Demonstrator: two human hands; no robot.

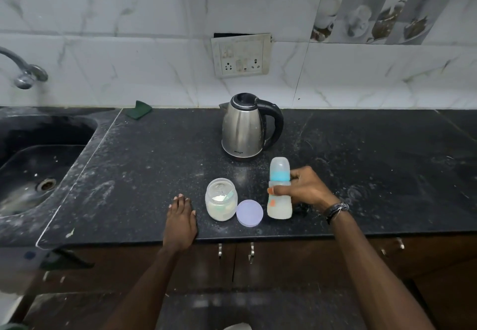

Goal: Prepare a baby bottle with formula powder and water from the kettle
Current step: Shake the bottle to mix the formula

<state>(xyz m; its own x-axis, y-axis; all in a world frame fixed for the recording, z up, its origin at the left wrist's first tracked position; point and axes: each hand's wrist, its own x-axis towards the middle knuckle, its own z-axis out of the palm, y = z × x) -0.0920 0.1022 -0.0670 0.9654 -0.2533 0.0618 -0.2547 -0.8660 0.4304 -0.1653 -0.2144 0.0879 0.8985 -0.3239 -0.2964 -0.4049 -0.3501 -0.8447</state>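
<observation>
Head view looks down on a dusty black countertop [361, 174], and I'll place everything off the steel electric kettle [245, 128] standing near the back wall. The baby bottle [279, 190] stands upright just in front of the kettle and a bit to its right, with the clear cap and blue collar on and cloudy pale liquid filling the lower part. The right hand [307, 187] wraps around the bottle's middle, thumb on the front, fingers curled behind it. In front of the kettle and slightly left sits the open formula jar [221, 203], white powder inside and what looks like a green scoop in it. Its lilac lid [249, 213] lies flat between jar and bottle, just beside both. The left hand [180, 220] lies flat on the counter edge left of the jar, fingers straight, holding nothing. Far left of the kettle there's the black sink [38, 164] with a tap [24, 71] above it, and a wall socket panel [241, 56] sits right behind the kettle.
</observation>
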